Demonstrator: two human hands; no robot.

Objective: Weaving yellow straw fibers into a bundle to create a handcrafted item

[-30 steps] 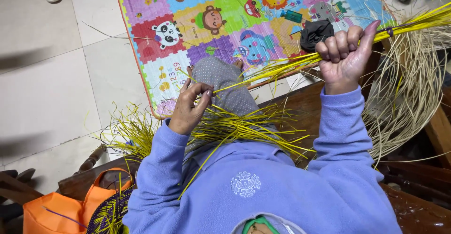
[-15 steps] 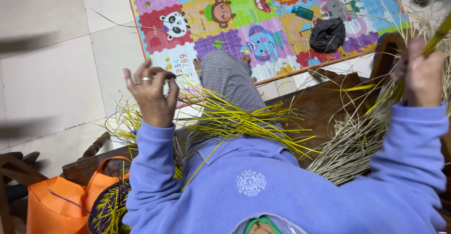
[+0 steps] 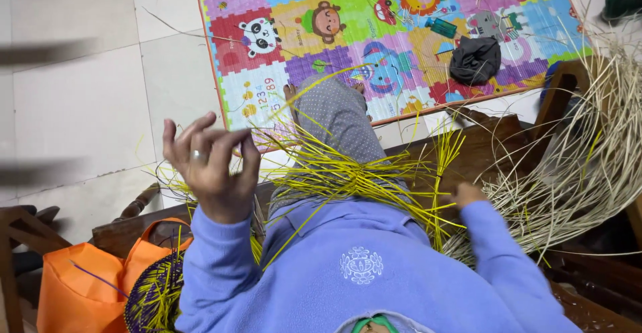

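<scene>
A bundle of yellow straw strands lies fanned across my lap, over my grey dotted trouser leg. My left hand is raised above the left side of the bundle, back toward the camera, a ring on one finger, fingers apart and slightly curled, with nothing seen in it. My right hand is low at the right end of the bundle, closed on a tuft of upright yellow strands. A round purple and yellow woven piece sits by my left elbow.
A large heap of pale dry straw curls at the right over a dark wooden bench. An orange bag stands at lower left. A colourful play mat with a black cloth lies on the tiled floor.
My right hand came down from high at the right and closed on the yellow strands on my lap. My left hand let go of the strands and rose, fingers spreading.
</scene>
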